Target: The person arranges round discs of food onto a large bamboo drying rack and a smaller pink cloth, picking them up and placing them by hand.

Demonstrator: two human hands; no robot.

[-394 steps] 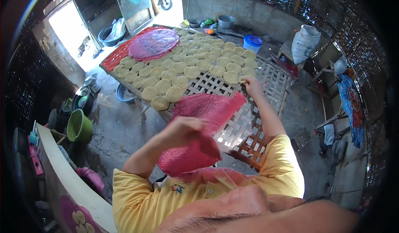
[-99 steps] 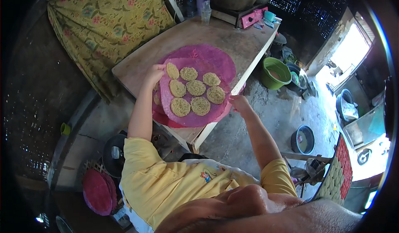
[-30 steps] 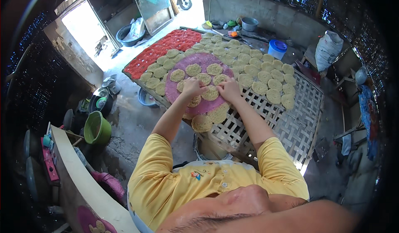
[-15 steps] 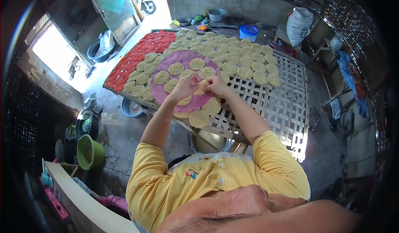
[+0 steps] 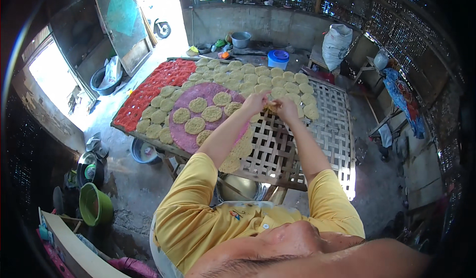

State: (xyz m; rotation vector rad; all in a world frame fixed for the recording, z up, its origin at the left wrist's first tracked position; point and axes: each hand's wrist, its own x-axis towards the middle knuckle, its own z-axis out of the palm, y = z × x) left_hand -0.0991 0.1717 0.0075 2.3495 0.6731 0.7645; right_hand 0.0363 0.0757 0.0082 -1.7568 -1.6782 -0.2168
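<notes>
My left hand (image 5: 256, 102) and my right hand (image 5: 286, 108) are close together above the bamboo rack, fingers closed on a thin, pale-yellow round cake (image 5: 270, 105). My fingers hide most of this cake. Left of my hands lies a round purple mat (image 5: 179, 137) with several similar yellow cakes (image 5: 195, 125) on it. The woven bamboo rack (image 5: 325, 124) stretches under my hands and to the right. Rows of flat yellow cakes (image 5: 278, 81) cover its far and middle part, and red lacy ones (image 5: 158, 82) lie at its far left.
A metal basin (image 5: 240, 185) is partly under the rack's near edge. Left on the floor stand a green tub (image 5: 95, 204) and a blue basin (image 5: 144, 151). Beyond the rack are a blue-lidded bucket (image 5: 278, 58) and a white sack (image 5: 337, 47).
Both hands have moved right, from above the purple mat to over the open bamboo weave, carrying the yellow cake. The whole view has shifted slightly.
</notes>
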